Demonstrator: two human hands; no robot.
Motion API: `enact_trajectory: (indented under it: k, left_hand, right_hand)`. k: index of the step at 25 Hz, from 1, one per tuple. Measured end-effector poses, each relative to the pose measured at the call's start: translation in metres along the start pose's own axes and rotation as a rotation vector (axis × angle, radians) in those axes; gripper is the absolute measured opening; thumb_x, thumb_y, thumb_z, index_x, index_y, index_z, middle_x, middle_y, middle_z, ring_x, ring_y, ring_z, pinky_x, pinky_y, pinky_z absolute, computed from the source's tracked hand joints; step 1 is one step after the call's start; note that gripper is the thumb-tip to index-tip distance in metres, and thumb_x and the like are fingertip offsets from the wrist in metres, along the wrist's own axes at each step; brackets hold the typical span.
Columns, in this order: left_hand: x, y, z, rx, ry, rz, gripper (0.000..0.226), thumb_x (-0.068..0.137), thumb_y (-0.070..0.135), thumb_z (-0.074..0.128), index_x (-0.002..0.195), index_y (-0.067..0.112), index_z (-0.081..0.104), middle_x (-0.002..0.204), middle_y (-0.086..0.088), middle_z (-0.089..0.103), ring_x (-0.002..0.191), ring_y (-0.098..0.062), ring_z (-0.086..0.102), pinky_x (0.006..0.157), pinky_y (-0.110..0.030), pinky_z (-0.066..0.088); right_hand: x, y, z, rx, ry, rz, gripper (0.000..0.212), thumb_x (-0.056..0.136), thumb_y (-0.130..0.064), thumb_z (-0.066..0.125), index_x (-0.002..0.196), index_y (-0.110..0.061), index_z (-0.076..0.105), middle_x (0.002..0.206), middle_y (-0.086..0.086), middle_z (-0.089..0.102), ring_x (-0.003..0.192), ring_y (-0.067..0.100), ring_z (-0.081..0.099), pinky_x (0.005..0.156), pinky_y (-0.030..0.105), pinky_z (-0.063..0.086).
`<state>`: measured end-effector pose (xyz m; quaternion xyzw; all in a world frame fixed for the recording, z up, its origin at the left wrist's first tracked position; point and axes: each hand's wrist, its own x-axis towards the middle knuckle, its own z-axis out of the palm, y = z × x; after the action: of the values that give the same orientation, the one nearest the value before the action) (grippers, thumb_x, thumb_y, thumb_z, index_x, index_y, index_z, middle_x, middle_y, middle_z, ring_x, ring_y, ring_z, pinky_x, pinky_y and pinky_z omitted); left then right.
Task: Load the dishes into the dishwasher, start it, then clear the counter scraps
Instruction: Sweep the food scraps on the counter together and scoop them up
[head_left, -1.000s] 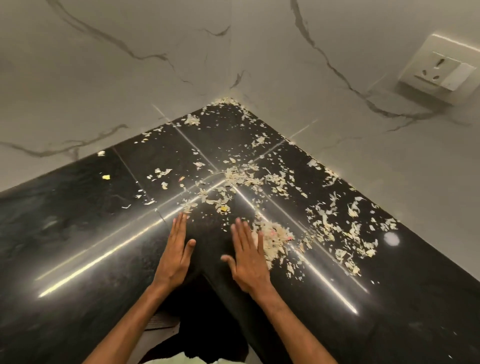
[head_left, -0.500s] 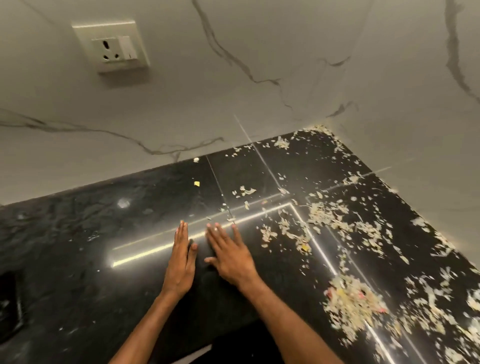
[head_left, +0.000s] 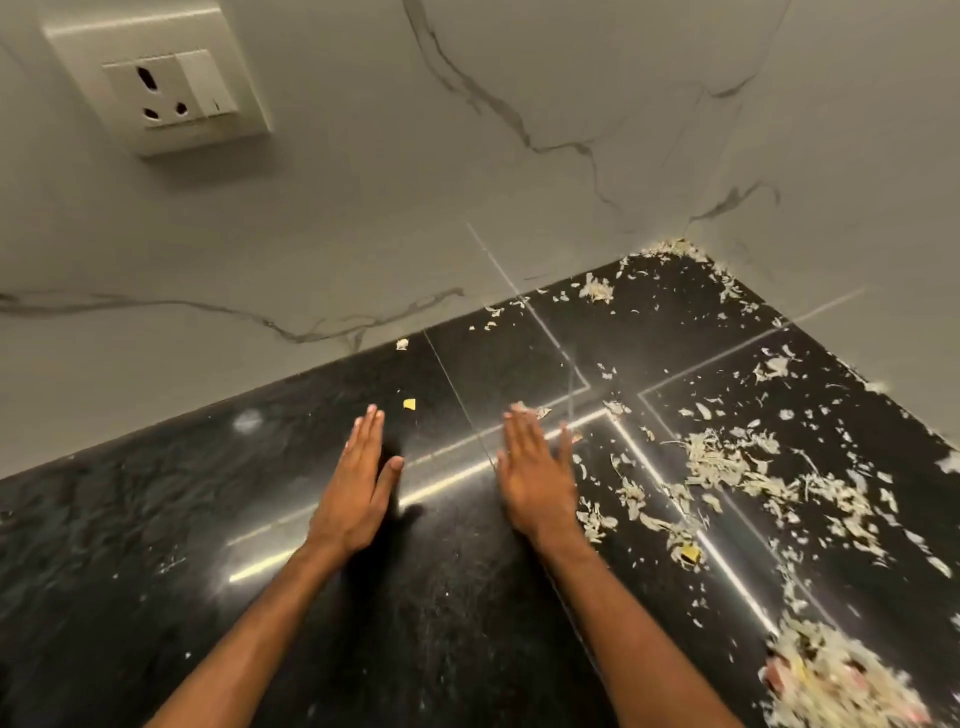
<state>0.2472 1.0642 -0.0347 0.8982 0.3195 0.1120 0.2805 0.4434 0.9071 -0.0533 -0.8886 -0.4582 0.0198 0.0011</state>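
Both flat, fingers straight, holding nothing: left hand (head_left: 358, 483) and right hand (head_left: 537, 478) on the black counter (head_left: 130, 545), scraps (head_left: 737, 462) right of the right hand (thickest there).

Hands moved apart on the table
The left hand (head_left: 358, 488) and the right hand (head_left: 537, 478), almost touching half a second ago, are now apart on the table (head_left: 130, 519). The right hand has shifted toward the loose scraps (head_left: 727, 462), away from the pile (head_left: 841, 680) it touched before.

No text, label, brand or number can be read anywhere here.
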Motion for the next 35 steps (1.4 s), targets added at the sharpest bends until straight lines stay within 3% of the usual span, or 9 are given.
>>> enact_trajectory:
  k: [5,8,11,16,20,23,28,32,35]
  left_hand:
    - [0.101,-0.045,-0.003,0.088,0.001,-0.071,0.077,0.095,0.062,0.015,0.158,0.018,0.007,0.165,0.007,0.0,0.151,-0.009,-0.005,0.124,-0.032,0.0]
    - [0.147,-0.056,-0.002,0.116,-0.01,-0.058,0.074,0.096,0.064,0.015,0.159,0.025,0.008,0.165,-0.001,0.012,0.152,-0.014,0.006,0.125,-0.039,0.008]
    - [0.174,-0.049,0.006,0.082,-0.03,-0.023,0.068,0.097,0.066,0.018,0.157,0.036,0.01,0.164,0.002,0.019,0.151,-0.019,0.015,0.122,-0.045,0.019]
    - [0.173,0.026,0.051,-0.111,-0.097,0.021,0.08,0.086,0.081,0.006,0.156,0.042,0.011,0.162,0.006,0.022,0.15,-0.018,0.017,0.121,-0.042,0.016]
    - [0.124,0.126,0.115,-0.303,-0.292,0.16,0.074,0.083,0.085,0.003,0.15,0.055,0.008,0.161,0.007,0.023,0.146,-0.018,0.024,0.115,-0.05,0.022]
    - [0.103,0.16,0.128,-0.608,-0.376,0.19,0.068,0.09,0.076,0.012,0.153,0.049,0.015,0.162,0.014,0.02,0.145,-0.005,0.024,0.118,-0.037,0.025]
    - [0.149,0.09,0.076,-0.658,-0.029,0.049,0.068,0.093,0.072,0.019,0.152,0.041,0.029,0.152,0.03,0.029,0.133,0.02,0.028,0.109,-0.007,0.023]
    - [0.199,0.053,0.065,-0.598,0.068,0.081,0.06,0.098,0.055,0.025,0.153,0.031,0.033,0.155,0.013,0.037,0.14,0.005,0.031,0.115,-0.017,0.024]
    - [0.227,0.042,0.072,-0.688,0.19,0.115,0.058,0.1,0.052,0.027,0.149,0.024,0.041,0.135,0.013,0.056,0.123,0.018,0.044,0.106,-0.008,0.035]
  right_hand:
    - [-0.052,0.064,0.012,0.062,0.12,0.31,0.06,0.103,-0.039,0.012,0.157,-0.012,0.009,0.166,0.006,-0.002,0.153,0.023,-0.004,0.121,0.055,-0.011]
    - [-0.05,0.057,0.011,0.068,0.182,0.292,0.062,0.102,-0.039,0.025,0.156,-0.009,0.02,0.166,0.006,0.009,0.154,0.019,0.004,0.123,0.052,-0.005]
    - [-0.047,0.057,0.011,0.049,0.159,0.265,0.062,0.103,-0.042,0.022,0.157,-0.011,0.015,0.166,0.004,0.003,0.154,0.017,-0.003,0.123,0.05,-0.007]
    - [-0.047,0.054,0.01,0.09,0.163,0.305,0.063,0.104,-0.045,0.015,0.158,-0.013,0.005,0.166,0.001,-0.005,0.153,0.016,-0.009,0.122,0.045,-0.015]
    - [-0.05,0.053,0.009,0.143,0.175,0.348,0.063,0.104,-0.043,0.015,0.158,-0.011,0.008,0.166,0.002,-0.004,0.153,0.016,-0.006,0.124,0.05,-0.003]
    - [-0.054,0.056,0.006,0.114,0.218,0.386,0.061,0.103,-0.037,0.02,0.156,-0.007,0.018,0.166,0.007,0.005,0.154,0.021,0.004,0.122,0.056,0.005]
    - [-0.006,0.001,-0.003,0.147,0.24,0.139,0.06,0.106,-0.045,0.022,0.156,-0.012,0.017,0.166,0.006,0.007,0.153,0.023,0.001,0.121,0.055,-0.007]
    - [0.089,-0.048,0.009,0.117,0.13,-0.055,0.064,0.103,-0.034,0.024,0.158,-0.011,0.002,0.166,0.007,-0.007,0.152,0.021,-0.016,0.119,0.054,-0.015]
    - [0.168,-0.038,0.003,-0.006,0.101,-0.153,0.07,0.099,-0.03,0.032,0.158,-0.009,0.002,0.166,0.008,0.002,0.153,0.022,-0.009,0.12,0.053,-0.01]
